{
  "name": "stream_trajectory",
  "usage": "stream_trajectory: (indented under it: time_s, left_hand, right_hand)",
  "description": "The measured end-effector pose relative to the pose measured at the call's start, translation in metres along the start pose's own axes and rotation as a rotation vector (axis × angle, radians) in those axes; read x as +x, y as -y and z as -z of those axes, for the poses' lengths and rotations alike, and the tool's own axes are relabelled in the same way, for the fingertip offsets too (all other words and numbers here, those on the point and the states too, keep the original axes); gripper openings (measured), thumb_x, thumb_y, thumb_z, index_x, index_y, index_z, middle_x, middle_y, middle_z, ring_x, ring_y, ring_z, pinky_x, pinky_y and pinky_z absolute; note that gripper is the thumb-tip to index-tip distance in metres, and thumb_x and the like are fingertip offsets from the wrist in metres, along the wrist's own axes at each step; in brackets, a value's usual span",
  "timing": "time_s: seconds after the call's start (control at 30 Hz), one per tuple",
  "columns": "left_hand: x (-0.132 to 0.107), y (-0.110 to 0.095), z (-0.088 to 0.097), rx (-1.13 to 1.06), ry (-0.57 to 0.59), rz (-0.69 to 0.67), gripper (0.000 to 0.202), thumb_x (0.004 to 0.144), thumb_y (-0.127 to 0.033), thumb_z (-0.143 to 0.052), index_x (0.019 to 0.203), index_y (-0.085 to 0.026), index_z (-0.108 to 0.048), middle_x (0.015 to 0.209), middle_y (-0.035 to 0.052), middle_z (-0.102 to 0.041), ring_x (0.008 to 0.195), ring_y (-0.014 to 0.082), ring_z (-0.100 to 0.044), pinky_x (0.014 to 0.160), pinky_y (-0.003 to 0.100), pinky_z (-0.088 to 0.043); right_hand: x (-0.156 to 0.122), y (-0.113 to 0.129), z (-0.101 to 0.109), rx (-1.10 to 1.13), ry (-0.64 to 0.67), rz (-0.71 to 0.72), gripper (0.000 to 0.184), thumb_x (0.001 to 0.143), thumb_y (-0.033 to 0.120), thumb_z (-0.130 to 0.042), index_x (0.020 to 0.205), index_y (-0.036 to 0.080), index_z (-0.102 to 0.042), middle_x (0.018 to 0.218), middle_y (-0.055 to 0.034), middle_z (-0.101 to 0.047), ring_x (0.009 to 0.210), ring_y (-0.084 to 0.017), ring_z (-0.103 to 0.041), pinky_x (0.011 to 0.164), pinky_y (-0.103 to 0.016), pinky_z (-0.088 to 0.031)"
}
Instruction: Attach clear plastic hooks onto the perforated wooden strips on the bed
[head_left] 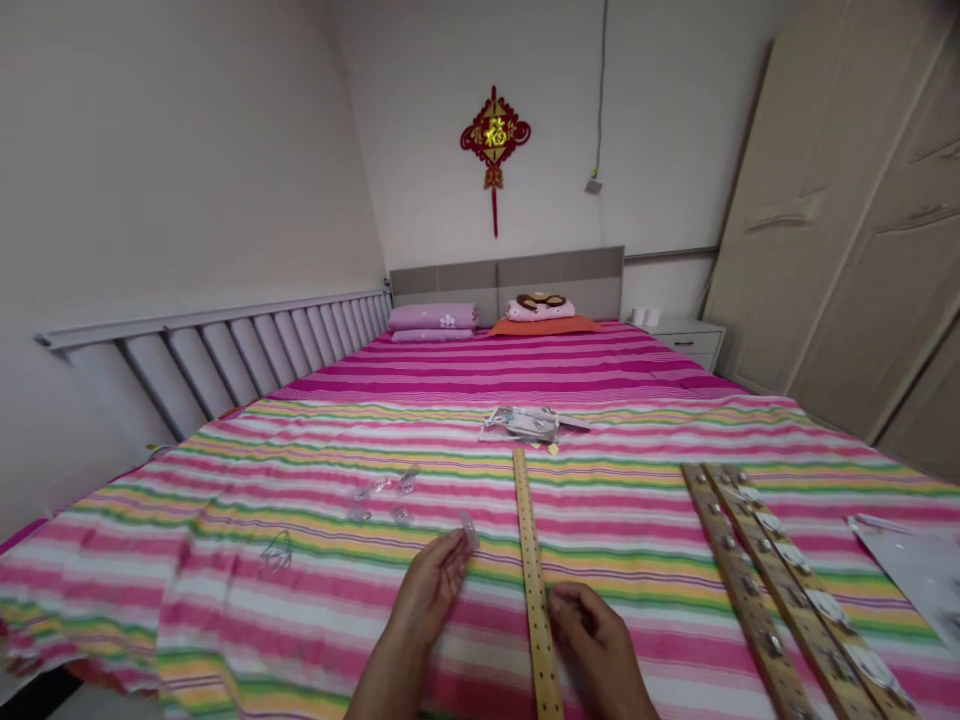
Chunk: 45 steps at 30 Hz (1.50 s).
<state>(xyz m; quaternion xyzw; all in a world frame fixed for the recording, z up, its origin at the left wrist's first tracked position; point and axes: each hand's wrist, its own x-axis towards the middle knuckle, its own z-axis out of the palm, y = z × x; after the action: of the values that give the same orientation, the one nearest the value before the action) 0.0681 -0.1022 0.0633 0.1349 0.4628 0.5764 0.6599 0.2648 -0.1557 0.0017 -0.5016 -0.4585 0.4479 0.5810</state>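
My left hand point(433, 585) pinches a small clear plastic packet point(469, 531) between thumb and fingertips; its contents are too small to make out. To its right a long yellowish wooden strip point(529, 545) with rows of small holes lies lengthwise on the striped cloth. At the strip's right edge is my right hand point(596, 640), its fingers curled closed. Whatever it may hold is hidden, and I cannot tell whether it touches the strip. Several small clear packets point(402, 515) lie scattered beyond my left hand.
On the right, wooden strips point(739, 575) carry rows of small metallic pieces. A clear plastic bag point(911, 570) lies past them. Farther ahead is a bag of metallic items point(525, 424). A thin tangle of wire or thread point(277, 550) lies left. A railing point(225, 350) borders the bed.
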Motion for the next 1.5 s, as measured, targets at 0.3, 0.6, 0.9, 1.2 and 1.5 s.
stream_trajectory:
  time_s: [0.3,0.6,0.9,1.2,1.5]
  left_hand:
    - [-0.012,0.021,-0.047,-0.088,-0.017,0.116,0.013,0.081,-0.007,-0.057,0.071,-0.011,-0.063,0.062,0.0044,-0.07,0.052,0.0081,-0.064,0.044,0.014,-0.044]
    - [-0.012,0.035,-0.049,-0.105,0.023,0.223,0.006,0.078,-0.009,-0.062,0.073,-0.011,-0.064,0.064,0.004,-0.069,0.052,0.0079,-0.064,0.043,0.013,-0.043]
    - [-0.02,0.047,-0.051,-0.03,0.102,0.34,0.005,0.074,-0.015,-0.067,0.076,-0.011,-0.065,0.069,0.0032,-0.07,0.054,0.0063,-0.062,0.044,0.013,-0.039]
    - [-0.001,0.042,-0.035,0.613,0.154,-0.407,0.028,0.059,-0.041,-0.074,0.06,-0.016,-0.063,0.057,-0.0021,-0.06,0.06,0.012,-0.053,0.058,0.022,-0.039]
    - [0.025,0.047,-0.044,0.602,0.273,-0.425,0.022,0.056,-0.035,-0.074,0.063,-0.015,-0.065,0.058,0.0009,-0.064,0.056,0.0134,-0.056,0.057,0.025,-0.044]
  right_hand:
    - [0.024,0.044,-0.025,-0.309,-0.018,0.427,0.013,0.071,0.032,-0.068,0.074,0.021,-0.062,0.065,0.0004,-0.057,0.057,-0.016,-0.055,0.054,-0.026,-0.045]
    - [0.038,0.04,-0.015,-0.282,-0.008,0.415,0.021,0.081,0.039,-0.06,0.077,0.019,-0.065,0.074,-0.0047,-0.063,0.063,-0.018,-0.059,0.054,-0.027,-0.045]
    - [0.053,0.045,-0.012,-0.095,-0.036,0.313,0.035,0.076,0.052,-0.062,0.08,0.019,-0.071,0.078,-0.0078,-0.069,0.072,-0.022,-0.064,0.06,-0.03,-0.051]
    - [0.079,0.048,0.001,0.032,0.031,0.135,0.04,0.059,0.056,-0.073,0.068,0.017,-0.072,0.053,-0.001,-0.061,0.05,-0.015,-0.051,0.049,-0.027,-0.042]
    - [0.086,0.044,-0.004,0.132,0.161,-0.049,0.04,0.047,0.053,-0.08,0.058,0.016,-0.07,0.049,0.0003,-0.061,0.044,-0.011,-0.049,0.045,-0.025,-0.038]
